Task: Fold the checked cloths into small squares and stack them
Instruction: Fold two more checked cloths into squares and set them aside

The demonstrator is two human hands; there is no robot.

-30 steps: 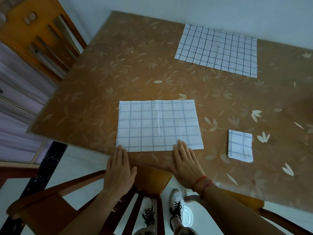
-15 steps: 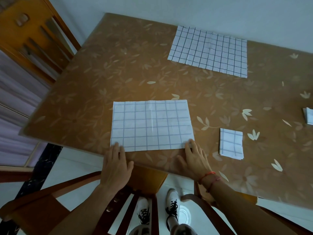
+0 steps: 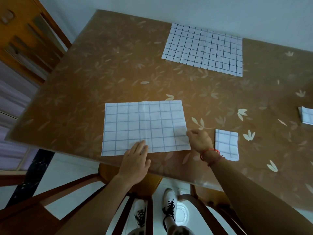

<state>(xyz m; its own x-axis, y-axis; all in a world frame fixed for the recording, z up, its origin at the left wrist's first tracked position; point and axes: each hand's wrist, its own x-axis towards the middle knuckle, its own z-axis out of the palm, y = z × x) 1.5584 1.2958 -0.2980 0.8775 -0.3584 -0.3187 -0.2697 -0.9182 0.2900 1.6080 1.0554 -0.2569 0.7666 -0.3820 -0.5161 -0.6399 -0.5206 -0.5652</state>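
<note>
White checked cloth (image 3: 135,122) | left hand (image 3: 135,160) presses | right hand (image 3: 199,139) pinches edge

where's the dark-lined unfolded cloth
Head view: the dark-lined cloth lies flat at the table's far edge, right of centre, near the wall, beyond the paler cloth.

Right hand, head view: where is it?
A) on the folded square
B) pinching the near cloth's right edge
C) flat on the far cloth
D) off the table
B: the right hand pinches the right edge of the near cloth, left of the folded square.
</note>
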